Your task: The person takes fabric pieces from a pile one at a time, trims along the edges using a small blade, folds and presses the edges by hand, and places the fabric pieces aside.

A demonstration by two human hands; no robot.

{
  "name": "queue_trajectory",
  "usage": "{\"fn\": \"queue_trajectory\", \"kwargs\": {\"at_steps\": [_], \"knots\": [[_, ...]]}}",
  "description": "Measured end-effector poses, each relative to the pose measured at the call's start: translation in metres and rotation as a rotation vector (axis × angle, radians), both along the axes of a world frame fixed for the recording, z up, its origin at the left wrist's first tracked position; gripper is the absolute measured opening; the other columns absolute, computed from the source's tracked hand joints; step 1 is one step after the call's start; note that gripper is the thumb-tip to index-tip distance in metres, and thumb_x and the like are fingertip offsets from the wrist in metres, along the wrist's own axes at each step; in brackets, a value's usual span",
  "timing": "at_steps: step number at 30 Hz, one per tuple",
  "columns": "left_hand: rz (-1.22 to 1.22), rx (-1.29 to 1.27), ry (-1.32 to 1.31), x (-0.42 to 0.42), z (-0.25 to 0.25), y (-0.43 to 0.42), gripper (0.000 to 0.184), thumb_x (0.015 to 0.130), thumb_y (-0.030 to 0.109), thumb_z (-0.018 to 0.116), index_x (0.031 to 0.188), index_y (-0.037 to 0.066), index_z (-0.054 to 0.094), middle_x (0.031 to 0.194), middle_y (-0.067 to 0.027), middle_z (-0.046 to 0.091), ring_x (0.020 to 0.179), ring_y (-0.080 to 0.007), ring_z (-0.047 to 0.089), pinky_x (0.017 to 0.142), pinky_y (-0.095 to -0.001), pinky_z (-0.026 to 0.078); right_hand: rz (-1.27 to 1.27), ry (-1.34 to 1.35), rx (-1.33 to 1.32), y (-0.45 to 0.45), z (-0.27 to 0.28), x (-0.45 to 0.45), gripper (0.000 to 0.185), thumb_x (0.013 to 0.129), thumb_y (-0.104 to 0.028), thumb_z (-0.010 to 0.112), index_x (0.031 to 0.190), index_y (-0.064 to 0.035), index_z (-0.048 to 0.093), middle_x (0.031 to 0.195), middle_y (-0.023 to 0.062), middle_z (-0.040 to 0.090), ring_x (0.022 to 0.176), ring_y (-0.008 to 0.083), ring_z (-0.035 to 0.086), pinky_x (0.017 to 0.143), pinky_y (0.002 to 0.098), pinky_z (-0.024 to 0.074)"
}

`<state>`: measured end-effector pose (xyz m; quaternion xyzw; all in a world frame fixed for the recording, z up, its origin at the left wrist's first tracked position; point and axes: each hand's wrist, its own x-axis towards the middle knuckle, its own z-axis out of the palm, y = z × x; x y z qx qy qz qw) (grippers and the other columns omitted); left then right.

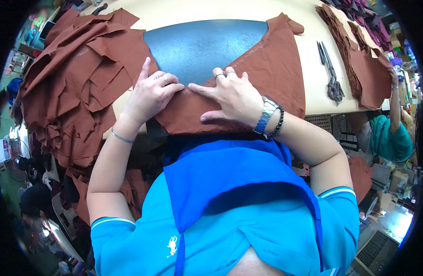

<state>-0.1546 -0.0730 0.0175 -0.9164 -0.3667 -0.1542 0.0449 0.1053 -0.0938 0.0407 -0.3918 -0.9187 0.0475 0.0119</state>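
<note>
Across the near and right parts of the dark board (197,43) lies the cloth (280,69), a brown piece with its slanting edge under both hands. At the board's near side, the left hand (152,94) bends most fingers over that edge, one finger raised; whether it pinches the cloth I cannot tell. Beside it, the right hand (232,94) is open, fingers spread on the cloth. Left of the board is a brown heap (82,78); to its right, scissors (331,73), then a stack (370,76) touched by another person's hand (393,76).
</note>
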Motion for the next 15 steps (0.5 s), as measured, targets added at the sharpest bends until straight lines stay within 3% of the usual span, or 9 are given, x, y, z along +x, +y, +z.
{"fn": "queue_trajectory", "kwargs": {"at_steps": [2,5,7,9,10,12,13,14,15], "knots": [[0.015,0.035,0.010,0.001,0.000,-0.002,0.017,0.083,0.014,0.070,0.095,0.024,0.075,0.091,0.0075,0.065,0.092,-0.0113,0.064,0.117,-0.0616,0.023,-0.013,-0.025,-0.027,-0.001,0.004,-0.004,0.074,0.082,-0.068,0.062,0.145,-0.0330,0.047,0.125,0.0298,0.051,0.115,0.0454,0.054,0.091,0.0598,0.0495],[0.053,0.077,0.037,0.000,-0.002,-0.006,0.015,0.085,0.016,0.066,0.093,0.024,0.076,0.094,0.0083,0.065,0.094,-0.0105,0.063,0.116,-0.0641,0.022,0.000,0.011,-0.082,-0.003,0.008,0.006,0.076,0.082,-0.065,0.063,0.145,-0.0257,0.047,0.129,0.0287,0.050,0.117,0.0452,0.054,0.096,0.0600,0.0466],[0.088,0.079,0.067,0.000,-0.002,-0.010,0.016,0.086,0.016,0.065,0.094,0.024,0.076,0.099,0.0083,0.064,0.098,-0.0116,0.062,0.116,-0.0650,0.020,0.001,0.117,-0.061,0.002,-0.009,0.022,0.075,0.084,-0.064,0.062,0.141,-0.0169,0.051,0.129,0.0237,0.051,0.121,0.0404,0.052,0.095,0.0579,0.0478],[0.128,0.128,0.055,0.003,0.002,-0.017,0.016,0.088,0.023,0.065,0.101,0.023,0.073,0.105,0.0048,0.063,0.103,-0.0163,0.061,0.115,-0.0646,0.020,0.012,0.200,-0.069,0.006,-0.019,0.034,0.072,0.088,-0.061,0.060,0.137,-0.0076,0.053,0.137,0.0196,0.050,0.129,0.0364,0.049,0.100,0.0544,0.0453],[0.147,0.153,0.053,0.005,0.004,-0.022,0.018,0.089,0.026,0.065,0.105,0.023,0.072,0.108,0.0031,0.063,0.105,-0.0187,0.060,0.115,-0.0645,0.020,0.009,0.228,-0.025,0.006,-0.020,0.038,0.073,0.088,-0.061,0.059,0.138,-0.0087,0.051,0.139,0.0192,0.048,0.131,0.0368,0.048,0.101,0.0560,0.0434],[0.338,0.101,-0.086,0.010,0.006,-0.040,0.030,0.090,0.038,0.064,0.114,0.021,0.067,0.112,-0.0025,0.061,0.108,-0.0245,0.058,0.112,-0.0647,0.023,0.008,0.288,0.068,0.003,-0.019,0.041,0.075,0.089,-0.062,0.058,0.142,-0.0109,0.048,0.145,0.0184,0.045,0.134,0.0376,0.044,0.104,0.0593,0.0395],[0.435,0.076,-0.155,0.009,0.007,-0.050,0.038,0.090,0.044,0.064,0.119,0.019,0.064,0.114,-0.0052,0.060,0.109,-0.0273,0.057,0.111,-0.0648,0.024,-0.017,0.190,0.055,0.000,-0.016,0.042,0.081,0.089,-0.065,0.056,0.148,-0.0130,0.040,0.152,0.0175,0.039,0.141,0.0371,0.036,0.110,0.0636,0.0294],[0.518,0.037,-0.087,0.002,0.010,-0.062,0.066,0.085,0.062,0.062,0.127,0.012,0.057,0.113,-0.0117,0.060,0.110,-0.0319,0.056,0.107,-0.0591,0.030,-0.051,0.185,0.048,-0.001,-0.020,0.044,0.083,0.088,-0.066,0.055,0.150,-0.0129,0.038,0.153,0.0176,0.037,0.143,0.0370,0.033,0.111,0.0645,0.0262],[0.623,-0.090,-0.043,-0.002,0.012,-0.074,0.073,0.082,0.066,0.062,0.128,0.009,0.056,0.115,-0.0133,0.059,0.111,-0.0327,0.055,0.106,-0.0555,0.033,-0.087,0.183,0.039,-0.003,-0.029,0.044,0.085,0.088,-0.066,0.055,0.151,-0.0128,0.036,0.155,0.0178,0.035,0.145,0.0369,0.030,0.113,0.0654,0.0229]]}}
